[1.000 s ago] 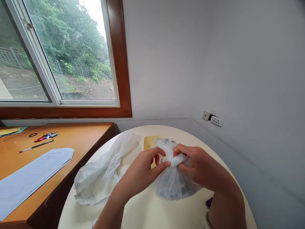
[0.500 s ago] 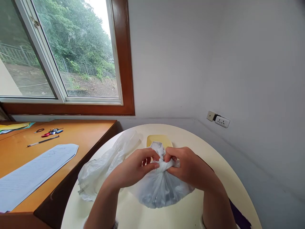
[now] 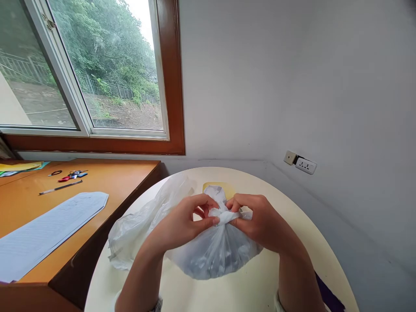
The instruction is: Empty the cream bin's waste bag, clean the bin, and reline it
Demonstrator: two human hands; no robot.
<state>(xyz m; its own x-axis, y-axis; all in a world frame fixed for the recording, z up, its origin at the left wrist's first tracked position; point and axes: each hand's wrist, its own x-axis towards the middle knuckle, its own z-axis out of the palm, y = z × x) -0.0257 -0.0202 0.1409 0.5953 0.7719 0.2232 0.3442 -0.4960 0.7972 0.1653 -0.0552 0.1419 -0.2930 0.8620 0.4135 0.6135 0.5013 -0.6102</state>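
A filled white plastic bag (image 3: 221, 255) rests on the round table, its neck gathered and twisted into a loop. From the left, my left hand (image 3: 191, 219) pinches the twisted neck between thumb and fingers. My right hand (image 3: 255, 216) grips the other side of the same neck, with a flap of plastic showing between thumb and fingers. The bag's crumpled top end sticks up beyond my fingertips. What is inside the bag cannot be made out. Behind it lies a pale yellow tray (image 3: 229, 189), partly hidden by the bag and my right hand.
A second, crumpled plastic bag (image 3: 139, 225) lies on the round table (image 3: 279, 277) at left. A dark purple item (image 3: 328, 292) is at the right edge. The wooden desk (image 3: 126, 173) holds papers (image 3: 61, 229), a pen (image 3: 61, 187) and keys (image 3: 76, 174).
Both hands still hold the bag's neck; my right hand has shifted slightly right and up, and the twist looks pulled a little wider. The view has tilted slightly.
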